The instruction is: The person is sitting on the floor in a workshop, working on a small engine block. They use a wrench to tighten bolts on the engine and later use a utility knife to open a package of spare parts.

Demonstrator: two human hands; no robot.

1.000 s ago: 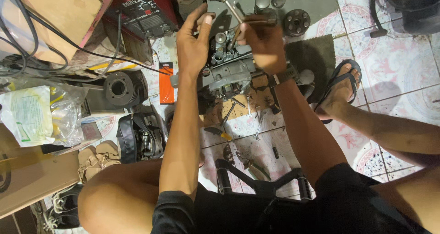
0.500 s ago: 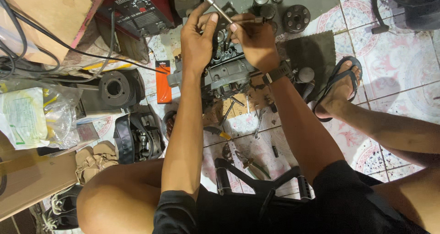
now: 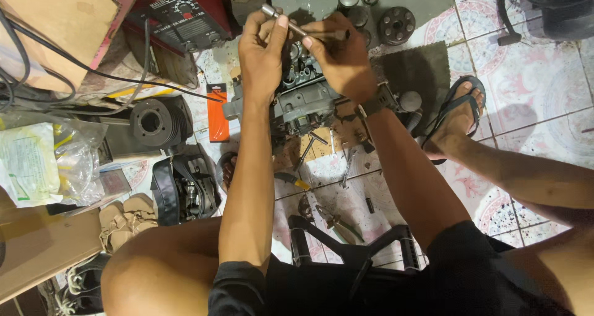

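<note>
My left hand [image 3: 263,56] and right hand [image 3: 340,59] both pinch a socket wrench [image 3: 296,26] right over the engine block [image 3: 303,99], probably for steadying the tool; the bolt underneath is hidden.

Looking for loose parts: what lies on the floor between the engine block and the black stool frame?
Head view: scattered hand tools and pliers on tiled floor between engine block and stool frame.
</note>
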